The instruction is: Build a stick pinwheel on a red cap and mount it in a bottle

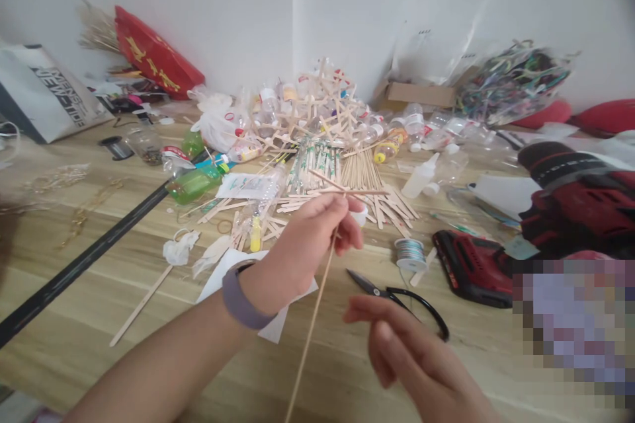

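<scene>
Two hands (307,238), two spools (411,255), one drill (580,201)

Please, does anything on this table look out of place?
Yes, mainly untidiness. A green plastic bottle lies on its side by the long black bar, and clear plastic bottles are jumbled near the white wall. Pale flat wooden sticks spread at uneven angles beyond the bare left hand. I see no clear spill or damage.

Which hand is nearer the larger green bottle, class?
Left. The left hand is lower in view, right of the green bottle; the right hand is even lower and farther right.
</scene>
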A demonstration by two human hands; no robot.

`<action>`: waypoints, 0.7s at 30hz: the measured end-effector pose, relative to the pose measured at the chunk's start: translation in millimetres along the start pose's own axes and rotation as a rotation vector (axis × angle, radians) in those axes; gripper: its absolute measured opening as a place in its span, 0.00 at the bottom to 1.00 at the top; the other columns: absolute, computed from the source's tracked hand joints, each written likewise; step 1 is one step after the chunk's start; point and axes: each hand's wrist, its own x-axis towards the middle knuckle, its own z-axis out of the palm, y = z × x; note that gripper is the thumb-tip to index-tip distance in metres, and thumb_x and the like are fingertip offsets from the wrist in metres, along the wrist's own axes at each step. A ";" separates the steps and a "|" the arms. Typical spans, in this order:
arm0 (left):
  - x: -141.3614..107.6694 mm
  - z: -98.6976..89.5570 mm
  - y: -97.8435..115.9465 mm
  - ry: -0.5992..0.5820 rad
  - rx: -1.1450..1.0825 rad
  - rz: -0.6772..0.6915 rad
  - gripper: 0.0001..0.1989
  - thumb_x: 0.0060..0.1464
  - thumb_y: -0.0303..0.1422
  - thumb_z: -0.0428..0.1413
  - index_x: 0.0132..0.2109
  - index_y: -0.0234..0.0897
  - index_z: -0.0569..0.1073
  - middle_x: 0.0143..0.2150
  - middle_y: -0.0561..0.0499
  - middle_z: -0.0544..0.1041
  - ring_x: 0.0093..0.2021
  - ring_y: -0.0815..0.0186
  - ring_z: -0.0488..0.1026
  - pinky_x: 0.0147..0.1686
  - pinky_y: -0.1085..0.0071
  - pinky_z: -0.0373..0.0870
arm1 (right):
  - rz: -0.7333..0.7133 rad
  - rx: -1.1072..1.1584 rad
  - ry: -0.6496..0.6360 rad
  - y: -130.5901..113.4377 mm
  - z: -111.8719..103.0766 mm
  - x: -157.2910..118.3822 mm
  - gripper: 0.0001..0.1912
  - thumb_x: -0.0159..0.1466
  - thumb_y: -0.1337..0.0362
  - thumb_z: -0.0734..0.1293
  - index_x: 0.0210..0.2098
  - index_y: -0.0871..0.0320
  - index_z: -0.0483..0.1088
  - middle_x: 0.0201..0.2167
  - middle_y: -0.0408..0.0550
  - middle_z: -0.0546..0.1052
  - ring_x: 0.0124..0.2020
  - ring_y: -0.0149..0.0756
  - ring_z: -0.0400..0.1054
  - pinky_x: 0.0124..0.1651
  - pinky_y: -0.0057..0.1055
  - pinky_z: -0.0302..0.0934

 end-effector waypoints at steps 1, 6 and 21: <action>4.8 5.0 0.9 0.005 -0.004 0.018 0.12 0.65 0.32 0.44 0.36 0.34 0.68 0.20 0.56 0.70 0.21 0.74 0.63 0.24 0.77 0.57 | 0.079 0.178 -0.060 -12.0 3.3 16.5 0.18 0.72 0.54 0.55 0.56 0.53 0.64 0.40 0.48 0.77 0.25 0.28 0.69 0.31 0.29 0.68; 16.8 8.9 -5.0 -0.079 0.149 0.028 0.13 0.66 0.35 0.42 0.38 0.35 0.67 0.28 0.51 0.77 0.28 0.71 0.67 0.32 0.73 0.63 | 0.350 0.747 -0.111 -42.0 19.5 60.3 0.20 0.62 0.46 0.66 0.35 0.59 0.68 0.25 0.41 0.73 0.18 0.22 0.59 0.22 0.22 0.55; 26.7 -48.1 -71.9 -0.018 1.546 0.035 0.03 0.57 0.28 0.52 0.37 0.33 0.70 0.42 0.43 0.72 0.42 0.58 0.70 0.43 0.63 0.67 | 0.359 0.587 0.310 -29.4 -6.9 38.7 0.17 0.60 0.48 0.69 0.34 0.56 0.72 0.25 0.42 0.76 0.20 0.26 0.62 0.25 0.25 0.57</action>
